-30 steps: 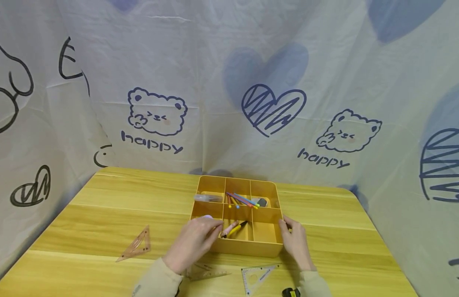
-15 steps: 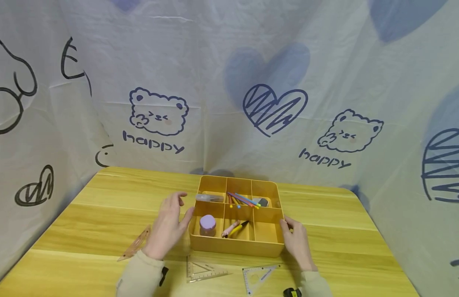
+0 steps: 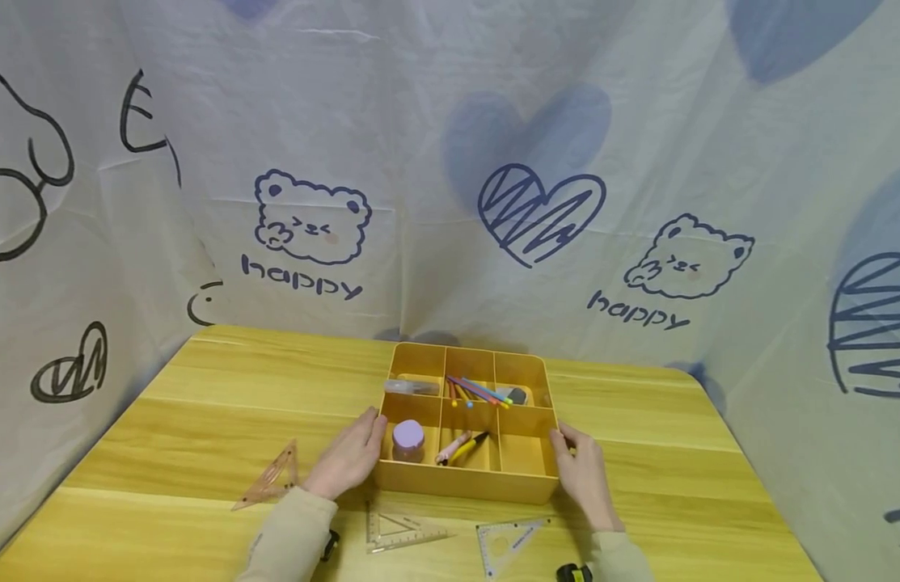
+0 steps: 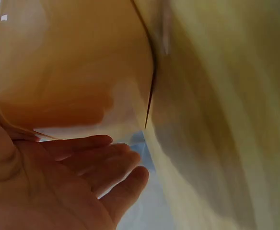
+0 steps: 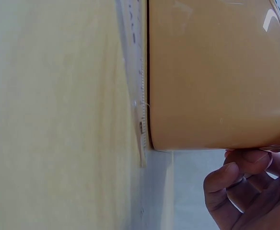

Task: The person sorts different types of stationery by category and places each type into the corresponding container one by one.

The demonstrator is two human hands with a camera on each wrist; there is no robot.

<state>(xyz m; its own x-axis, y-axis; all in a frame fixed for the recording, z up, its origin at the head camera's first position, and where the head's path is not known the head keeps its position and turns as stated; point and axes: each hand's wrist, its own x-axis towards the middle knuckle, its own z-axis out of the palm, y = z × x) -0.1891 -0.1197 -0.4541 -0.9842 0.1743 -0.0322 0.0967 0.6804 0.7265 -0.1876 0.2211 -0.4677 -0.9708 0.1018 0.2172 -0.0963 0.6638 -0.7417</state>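
A yellow six-compartment organizer box (image 3: 464, 483) stands on the table between both hands. My left hand (image 3: 350, 457) rests against its left wall; in the left wrist view, extended fingers (image 4: 116, 165) lie along the outside. With my right hand (image 3: 582, 469) I grip the right wall, thumb at the rim; the right wrist view shows bent fingers (image 5: 221, 179) below the box edge. A purple-lidded jar (image 3: 408, 436) sits in the front left compartment. The front middle one holds a pink pen-like item (image 3: 453, 446) and a yellow-and-black one (image 3: 467, 449).
Several coloured sticks (image 3: 479, 392), a clear item (image 3: 411, 387) and a dark grey piece (image 3: 517, 396) lie in the back compartments. Set squares lie about: pinkish (image 3: 271, 477), clear (image 3: 402, 532) and white-edged (image 3: 504, 541). A black-and-yellow object (image 3: 574, 573) is near the right sleeve. Curtains enclose the table.
My left hand has withdrawn from the front left compartment, uncovering the purple-lidded jar, swung out left, then come to the box's left wall. The right hand stays at the right wall.
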